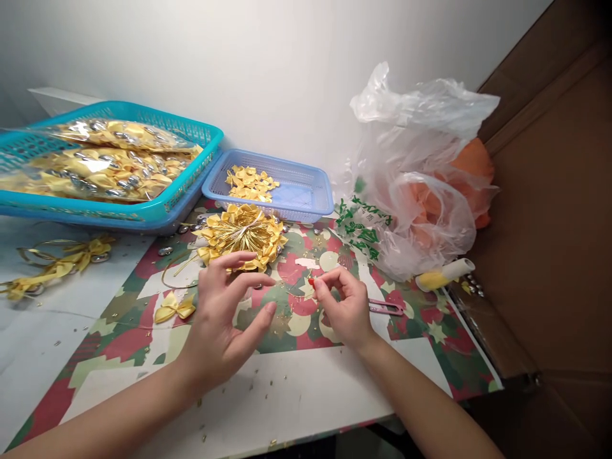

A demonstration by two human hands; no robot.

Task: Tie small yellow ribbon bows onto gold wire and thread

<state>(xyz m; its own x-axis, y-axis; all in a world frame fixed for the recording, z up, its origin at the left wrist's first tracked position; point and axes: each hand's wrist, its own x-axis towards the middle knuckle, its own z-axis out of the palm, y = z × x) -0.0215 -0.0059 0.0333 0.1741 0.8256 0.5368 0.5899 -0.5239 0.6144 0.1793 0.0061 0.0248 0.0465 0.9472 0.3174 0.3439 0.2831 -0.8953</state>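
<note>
My left hand [222, 315] is raised over the patterned sheet, its fingers apart and nothing between them. Between thumb and forefinger, my right hand [347, 303] pinches a small red piece [312, 282]; its kind is too small to tell. A thin, pale strand seems to run left from it. Just beyond my left hand lies a round bundle of yellow ribbon bows [243, 233] with gold cords gathered at its middle. A single yellow bow [174, 308] rests left of my left wrist. Partly under my right hand is a pink cutter [386, 307].
A turquoise basket [191, 172] of bagged bows and silver beads stands at the left back. Beside it, a blue basket [306, 204] holds loose bows. Plastic bags [421, 191], a tube roll [444, 275] and a cardboard wall [549, 210] border the right. Corded bows [62, 264] lie far left.
</note>
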